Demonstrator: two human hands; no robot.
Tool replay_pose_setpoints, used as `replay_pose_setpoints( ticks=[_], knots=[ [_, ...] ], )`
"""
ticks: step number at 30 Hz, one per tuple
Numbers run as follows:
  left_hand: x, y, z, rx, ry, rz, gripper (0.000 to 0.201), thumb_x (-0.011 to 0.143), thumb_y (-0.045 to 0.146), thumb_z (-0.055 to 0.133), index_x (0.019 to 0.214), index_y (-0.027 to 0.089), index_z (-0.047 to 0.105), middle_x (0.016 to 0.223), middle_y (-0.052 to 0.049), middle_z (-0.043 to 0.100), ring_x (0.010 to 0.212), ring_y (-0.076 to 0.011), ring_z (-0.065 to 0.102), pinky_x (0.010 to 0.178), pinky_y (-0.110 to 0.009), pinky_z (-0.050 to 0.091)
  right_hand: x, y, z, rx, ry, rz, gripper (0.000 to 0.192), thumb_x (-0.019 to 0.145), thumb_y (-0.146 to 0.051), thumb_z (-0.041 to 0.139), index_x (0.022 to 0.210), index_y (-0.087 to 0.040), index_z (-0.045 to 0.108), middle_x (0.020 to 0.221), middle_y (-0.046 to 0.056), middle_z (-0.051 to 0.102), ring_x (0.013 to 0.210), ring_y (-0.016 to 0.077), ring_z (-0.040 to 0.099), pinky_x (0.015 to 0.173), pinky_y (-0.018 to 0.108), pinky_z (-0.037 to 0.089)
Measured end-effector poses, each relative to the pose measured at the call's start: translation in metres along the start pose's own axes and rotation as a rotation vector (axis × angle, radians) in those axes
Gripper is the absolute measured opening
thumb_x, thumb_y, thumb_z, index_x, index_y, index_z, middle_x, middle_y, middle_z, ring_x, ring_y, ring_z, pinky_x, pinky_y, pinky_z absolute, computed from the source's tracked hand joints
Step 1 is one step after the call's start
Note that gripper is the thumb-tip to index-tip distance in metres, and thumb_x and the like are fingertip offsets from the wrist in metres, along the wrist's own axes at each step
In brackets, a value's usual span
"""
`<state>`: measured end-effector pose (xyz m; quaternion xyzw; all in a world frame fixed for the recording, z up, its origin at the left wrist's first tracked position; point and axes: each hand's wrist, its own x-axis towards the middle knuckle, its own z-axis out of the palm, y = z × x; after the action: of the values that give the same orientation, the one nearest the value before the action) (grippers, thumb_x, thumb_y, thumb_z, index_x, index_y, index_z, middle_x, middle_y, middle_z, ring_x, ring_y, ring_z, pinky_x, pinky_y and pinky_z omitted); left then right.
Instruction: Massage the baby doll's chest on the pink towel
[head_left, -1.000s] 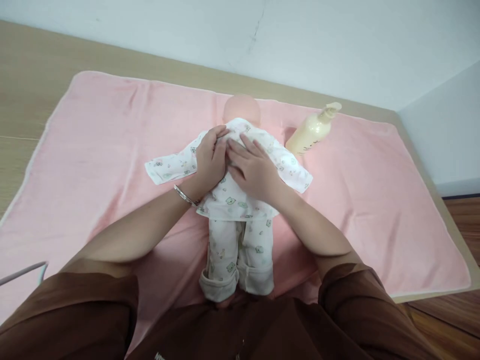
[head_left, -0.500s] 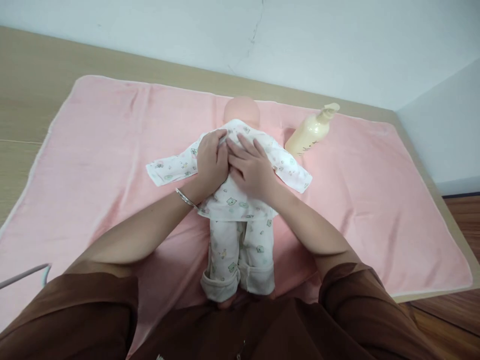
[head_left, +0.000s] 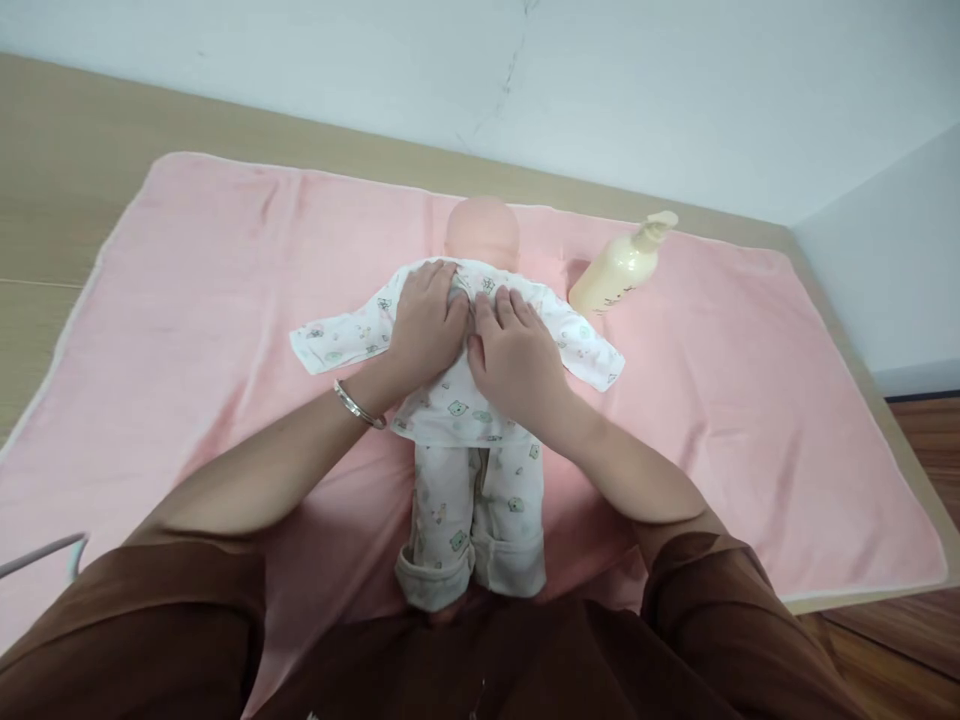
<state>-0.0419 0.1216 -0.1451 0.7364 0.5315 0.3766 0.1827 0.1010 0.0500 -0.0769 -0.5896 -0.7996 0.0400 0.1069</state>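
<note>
A baby doll [head_left: 481, 228] in white printed pyjamas lies face down on a pink towel [head_left: 187, 280], head away from me. My left hand [head_left: 424, 325], with a silver bangle on the wrist, lies flat on the left side of the doll's upper back. Beside it, my right hand [head_left: 514, 355] presses flat on the right side of the back, fingers pointing toward the neck. Both palms rest on the shirt [head_left: 457, 400] without gripping it. The doll's sleeves spread out to either side, and its trouser legs [head_left: 472, 520] point toward me.
A cream pump bottle [head_left: 619, 275] lies on the towel just right of the doll's head. The towel covers a wooden table [head_left: 67, 150] against a white wall. A thin grey bar [head_left: 41, 555] shows at the lower left. Wooden floor is at the right.
Both hands have slid a little up the doll's back and now lie side by side; before, the right fingers crossed toward the left hand. The doll has not moved.
</note>
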Motion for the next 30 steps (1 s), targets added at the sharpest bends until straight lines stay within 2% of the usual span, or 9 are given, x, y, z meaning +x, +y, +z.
replay_pose_setpoints(
  ticks=[3,6,10,13,15,19,23,26,30],
  knots=[
    [-0.017,0.021,-0.001,0.047,-0.028,0.011,0.059,0.104,0.04,0.034,0.149,0.005,0.049,0.159,-0.025,0.047,0.156,-0.0391,0.035,0.132,-0.062,0.025,0.016,0.016,-0.006,0.121,-0.076,0.012,0.058,0.099,-0.021,0.044,0.155,-0.009,0.049,0.166,0.016,0.043,0.16,0.0308,0.034,0.133,0.049,0.031],
    [-0.031,0.035,-0.002,0.069,-0.05,0.065,0.058,0.104,0.037,0.034,0.153,0.006,0.044,0.165,-0.023,0.039,0.16,-0.0379,0.028,0.132,-0.062,0.023,0.035,0.034,-0.006,0.209,-0.143,0.07,0.063,0.099,-0.022,0.044,0.16,-0.009,0.04,0.172,0.015,0.031,0.163,0.0296,0.024,0.135,0.049,0.025],
    [-0.017,0.019,-0.005,0.032,-0.075,0.036,0.058,0.101,0.038,0.043,0.15,0.01,0.05,0.163,-0.02,0.044,0.158,-0.0374,0.033,0.133,-0.06,0.024,0.029,0.026,0.001,0.09,-0.08,0.103,0.061,0.106,-0.027,0.036,0.163,-0.003,0.032,0.171,0.022,0.029,0.163,0.0353,0.023,0.135,0.054,0.02],
    [0.002,-0.002,-0.006,-0.019,-0.088,-0.021,0.056,0.099,0.044,0.046,0.144,0.012,0.056,0.157,-0.019,0.052,0.152,-0.0382,0.042,0.131,-0.059,0.029,0.01,0.008,0.004,0.02,-0.056,0.032,0.059,0.107,-0.03,0.037,0.162,-0.007,0.035,0.171,0.022,0.031,0.161,0.0392,0.026,0.132,0.061,0.024],
    [0.005,-0.005,-0.006,-0.005,-0.094,-0.038,0.058,0.101,0.048,0.042,0.142,0.009,0.057,0.154,-0.021,0.054,0.15,-0.0391,0.044,0.131,-0.059,0.03,0.006,0.004,0.001,0.016,-0.06,-0.016,0.059,0.106,-0.029,0.04,0.161,-0.009,0.037,0.17,0.02,0.032,0.161,0.039,0.027,0.132,0.06,0.025],
    [-0.014,0.016,-0.006,0.076,-0.092,0.006,0.065,0.104,0.05,0.036,0.148,0.004,0.049,0.161,-0.024,0.045,0.157,-0.0418,0.032,0.133,-0.062,0.02,0.027,0.028,-0.009,0.113,-0.186,0.027,0.059,0.106,-0.028,0.039,0.163,-0.013,0.036,0.172,0.017,0.03,0.162,0.0365,0.025,0.133,0.055,0.023],
    [-0.027,0.03,-0.009,0.064,-0.103,0.06,0.061,0.103,0.043,0.04,0.154,0.01,0.045,0.166,-0.019,0.039,0.16,-0.0383,0.028,0.133,-0.062,0.021,0.047,0.05,-0.005,0.146,-0.204,0.149,0.068,0.107,-0.04,0.039,0.166,-0.01,0.024,0.174,0.021,0.022,0.163,0.0414,0.017,0.132,0.061,0.021],
    [-0.012,0.014,-0.009,0.009,-0.108,0.061,0.056,0.1,0.043,0.048,0.149,0.015,0.052,0.162,-0.015,0.048,0.157,-0.0369,0.035,0.133,-0.059,0.026,0.036,0.036,0.002,0.087,-0.133,0.135,0.067,0.106,-0.036,0.04,0.165,-0.007,0.026,0.172,0.024,0.025,0.162,0.0441,0.019,0.131,0.066,0.018],
    [0.005,-0.007,-0.005,0.009,-0.112,0.026,0.055,0.101,0.047,0.044,0.141,0.012,0.057,0.154,-0.02,0.054,0.152,-0.0409,0.041,0.132,-0.061,0.027,0.012,0.008,0.004,0.039,-0.091,0.072,0.062,0.105,-0.03,0.042,0.164,-0.01,0.032,0.171,0.024,0.028,0.161,0.0463,0.02,0.129,0.067,0.022]
  ],
)
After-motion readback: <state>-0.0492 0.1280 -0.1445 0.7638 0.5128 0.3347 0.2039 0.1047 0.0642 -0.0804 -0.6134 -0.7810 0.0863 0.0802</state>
